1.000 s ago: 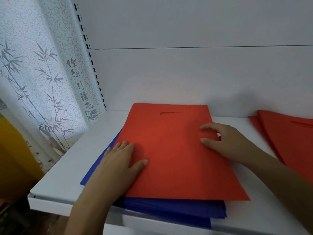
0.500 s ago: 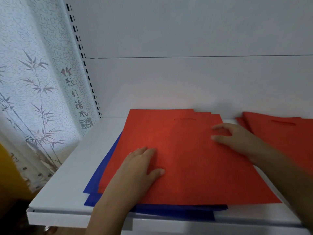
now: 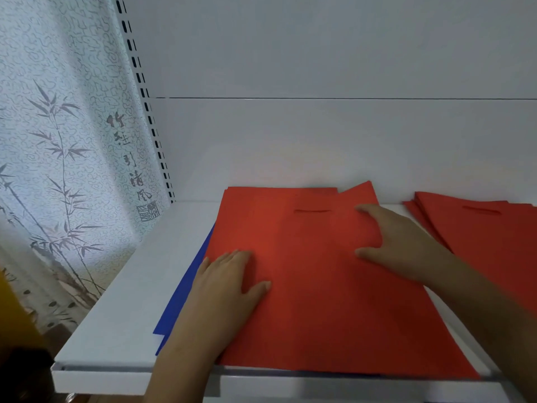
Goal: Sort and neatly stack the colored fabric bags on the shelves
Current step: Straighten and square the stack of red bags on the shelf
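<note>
A stack of flat red fabric bags [image 3: 319, 286] with a slot handle lies on the white shelf [image 3: 125, 330], over blue bags [image 3: 186, 298] whose edges peek out at the left. My left hand [image 3: 229, 286] rests flat on the red stack's left part, fingers straight. My right hand [image 3: 398, 242] lies on the stack's upper right with fingers spread, thumb toward me. One red bag's corner sticks out askew at the back right of the stack. A second pile of red bags [image 3: 488, 242] lies to the right, partly behind my right forearm.
The shelf's white back panel [image 3: 319, 141] rises right behind the bags. A slotted upright [image 3: 151, 120] stands at the left rear corner, with a bamboo-print curtain [image 3: 58, 170] beyond it. The shelf's front lip [image 3: 101, 379] runs along the bottom.
The red stack has slid back toward the rear panel and now covers more of the blue bags. Both hands moved forward with it; the view tilted lower.
</note>
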